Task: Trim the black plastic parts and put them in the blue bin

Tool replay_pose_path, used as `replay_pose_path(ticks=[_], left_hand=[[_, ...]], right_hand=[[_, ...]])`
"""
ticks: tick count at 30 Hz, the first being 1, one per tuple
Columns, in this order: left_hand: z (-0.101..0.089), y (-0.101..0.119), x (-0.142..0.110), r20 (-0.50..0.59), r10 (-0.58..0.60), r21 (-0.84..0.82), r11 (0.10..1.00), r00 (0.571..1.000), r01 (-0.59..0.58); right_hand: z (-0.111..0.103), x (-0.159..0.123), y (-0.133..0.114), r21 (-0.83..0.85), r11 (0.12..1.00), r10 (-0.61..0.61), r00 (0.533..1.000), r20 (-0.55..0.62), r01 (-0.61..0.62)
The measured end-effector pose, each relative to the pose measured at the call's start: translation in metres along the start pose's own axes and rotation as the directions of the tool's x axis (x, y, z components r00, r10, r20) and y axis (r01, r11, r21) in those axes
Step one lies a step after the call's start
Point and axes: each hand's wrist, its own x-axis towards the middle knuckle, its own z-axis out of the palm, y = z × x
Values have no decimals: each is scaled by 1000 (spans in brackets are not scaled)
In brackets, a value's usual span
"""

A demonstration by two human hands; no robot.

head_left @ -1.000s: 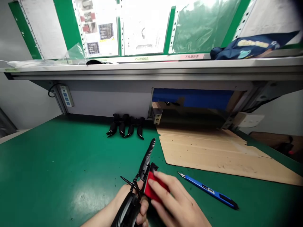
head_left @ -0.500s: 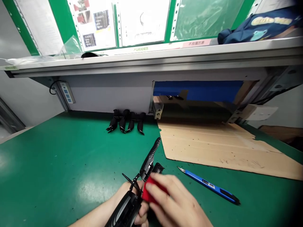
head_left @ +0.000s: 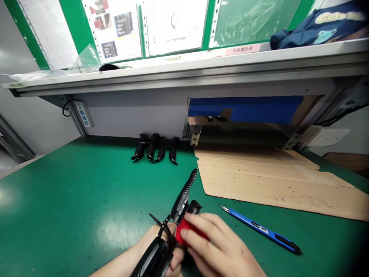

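Near the bottom middle, my left hand (head_left: 176, 258) is closed around a branched black plastic part (head_left: 155, 257), glossy in places, with a long ribbed piece (head_left: 185, 196) reaching up and to the right. Thin black stems join its pieces. My right hand (head_left: 215, 242) pinches a small red block or pad (head_left: 184, 231) and presses it against the black part. Fingers cover much of the red piece, so its full shape is hidden. Right of my hands, a blue pen-style knife (head_left: 262, 229) with a pointed metal tip lies on the green table (head_left: 72, 204).
Two pairs of black curved parts (head_left: 154, 148) stand at the back of the table. Flat cardboard (head_left: 259, 181) covers the right rear, before an opening with a blue flap (head_left: 259, 109). Overhead runs a shelf (head_left: 173, 79); a power strip (head_left: 83, 113) is fixed at left.
The view has shifted slightly. My hands keep the same hold, and the red piece has moved only slightly against the black part.
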Motion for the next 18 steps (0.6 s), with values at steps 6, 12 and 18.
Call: replay_pose_path(ticks=[6,12,18], left_hand=[[2,10,-2,47,81,3,997,996,-81],[13,10,-3,-89,72,54,996,993,-68],[13,6,-1,-122,82,75,994,989,-73]], right_hand=[[-4,-7,9,316,716,690,699,-187,-622],[12,-4,-23,460,756,517,856,16,-465],[4,4,-17,407,741,604,795,-55,-534]])
